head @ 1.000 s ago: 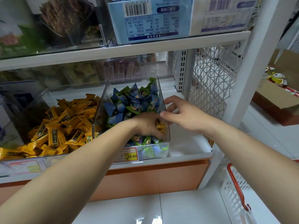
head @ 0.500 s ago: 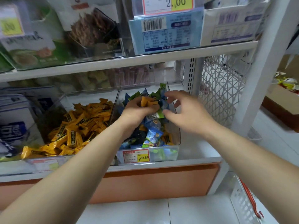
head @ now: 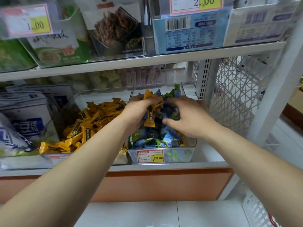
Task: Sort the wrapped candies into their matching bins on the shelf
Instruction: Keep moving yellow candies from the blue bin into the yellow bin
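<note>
Shelf strip (head: 211,153) between bin (head: 180,156) and post (head: 272,104)

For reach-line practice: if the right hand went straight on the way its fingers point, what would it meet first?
The right hand points left; it would likely meet the blue and green candies first, then the left hand, though depth is unclear.

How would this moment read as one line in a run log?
phase: sorting | left hand: grips orange candies over blue-green bin | right hand: in same bin, grasp unclear | orange bin: adjacent, to the left
</note>
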{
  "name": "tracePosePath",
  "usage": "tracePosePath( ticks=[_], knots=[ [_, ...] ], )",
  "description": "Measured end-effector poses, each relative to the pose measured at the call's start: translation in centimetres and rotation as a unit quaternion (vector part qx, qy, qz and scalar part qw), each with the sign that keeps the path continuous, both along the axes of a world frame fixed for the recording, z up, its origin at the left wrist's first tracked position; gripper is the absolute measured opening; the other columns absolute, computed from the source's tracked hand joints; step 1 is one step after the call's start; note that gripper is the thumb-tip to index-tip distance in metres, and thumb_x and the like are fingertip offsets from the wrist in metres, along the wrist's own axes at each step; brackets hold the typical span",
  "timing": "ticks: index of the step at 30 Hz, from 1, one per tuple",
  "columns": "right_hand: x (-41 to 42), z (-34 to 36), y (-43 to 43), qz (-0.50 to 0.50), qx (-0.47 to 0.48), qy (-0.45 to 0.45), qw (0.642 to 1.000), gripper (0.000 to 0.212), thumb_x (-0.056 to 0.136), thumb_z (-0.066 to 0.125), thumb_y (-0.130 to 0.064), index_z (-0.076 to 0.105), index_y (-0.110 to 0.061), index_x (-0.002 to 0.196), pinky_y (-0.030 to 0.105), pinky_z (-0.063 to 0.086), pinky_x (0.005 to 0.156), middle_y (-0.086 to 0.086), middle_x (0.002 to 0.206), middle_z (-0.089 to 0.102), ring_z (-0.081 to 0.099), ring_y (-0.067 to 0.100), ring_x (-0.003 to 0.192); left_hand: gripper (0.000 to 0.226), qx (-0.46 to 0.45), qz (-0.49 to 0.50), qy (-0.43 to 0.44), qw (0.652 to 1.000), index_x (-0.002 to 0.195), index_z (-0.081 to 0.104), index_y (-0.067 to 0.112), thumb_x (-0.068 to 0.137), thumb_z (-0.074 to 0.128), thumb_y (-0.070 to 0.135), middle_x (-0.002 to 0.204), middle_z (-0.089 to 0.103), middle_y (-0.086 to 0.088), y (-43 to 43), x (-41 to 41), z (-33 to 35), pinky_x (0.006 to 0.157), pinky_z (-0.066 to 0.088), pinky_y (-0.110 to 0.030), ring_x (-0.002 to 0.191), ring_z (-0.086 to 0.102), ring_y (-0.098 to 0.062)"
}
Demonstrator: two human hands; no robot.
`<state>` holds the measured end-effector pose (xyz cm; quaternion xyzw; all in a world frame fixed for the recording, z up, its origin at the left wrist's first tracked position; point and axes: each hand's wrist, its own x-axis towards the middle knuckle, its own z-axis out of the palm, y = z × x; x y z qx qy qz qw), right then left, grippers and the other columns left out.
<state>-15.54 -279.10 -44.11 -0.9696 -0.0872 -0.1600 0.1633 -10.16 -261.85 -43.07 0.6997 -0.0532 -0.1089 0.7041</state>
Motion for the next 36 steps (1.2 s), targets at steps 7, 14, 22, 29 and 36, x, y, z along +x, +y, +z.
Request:
tracePosePath(
  ticks=[7,14,22,29,36],
  knots=[
    [0.3,-0.8,2.8,0.052,0.135,0.044,0.989,0.094,0.073,0.064,-0.069,0.022,-0.039,0.15,0.039,0.047,0.101,0.002,0.145,0.043,0.051,0.023,0.126,0.023,-0.06,-0.008,0.018,0.998,0.112,0.069,0.001,0.091,0.065,0.01,0.109,0.072,-0.022,-0.1,-0.7,-0.2,0.091,0.056,-0.05,0.103,0.069,-0.038],
    [1.5,-1.5,3.9,0.053,0.217,0.023,0.974,0.09,0.069,0.086,-0.036,0.04,-0.032,0.147,0.019,0.031,0.098,0.001,0.14,0.044,0.049,0.018,0.124,0.03,-0.134,-0.03,0.069,0.988,0.123,0.061,-0.001,0.095,0.057,0.009,0.117,0.069,-0.021,0.2,-0.8,-0.2,0.089,0.057,-0.04,0.106,0.069,-0.03],
    [1.9,-1.4,3.0,0.081,0.267,0.046,0.959,0.084,0.064,0.09,-0.026,0.052,-0.034,0.139,0.0,0.037,0.082,-0.015,0.12,0.063,0.058,0.003,0.104,0.029,-0.048,-0.122,0.059,0.99,0.122,0.063,0.003,0.098,0.058,0.02,0.116,0.071,-0.017,1.5,-0.9,-0.2,0.083,0.058,-0.038,0.108,0.069,-0.027],
    [1.3,-0.6,1.9,0.125,0.255,0.078,0.956,0.062,0.076,0.083,-0.027,0.059,-0.041,0.131,0.0,0.039,0.076,-0.024,0.112,0.065,0.06,-0.002,0.103,0.03,0.064,-0.18,-0.023,0.981,0.122,0.06,0.014,0.094,0.066,0.021,0.114,0.071,-0.01,1.5,-1.5,-0.5,0.08,0.058,-0.032,0.104,0.069,-0.023],
    [1.6,0.6,-0.2,0.063,0.259,0.026,0.964,0.045,0.077,0.081,-0.024,0.069,-0.034,0.119,0.008,0.041,0.082,-0.02,0.108,0.064,0.06,0.003,0.103,0.054,0.209,-0.111,-0.175,0.956,0.128,0.06,0.026,0.08,0.08,0.042,0.115,0.069,0.011,1.2,-1.3,-0.3,0.087,0.049,-0.016,0.103,0.065,0.0]
  ],
)
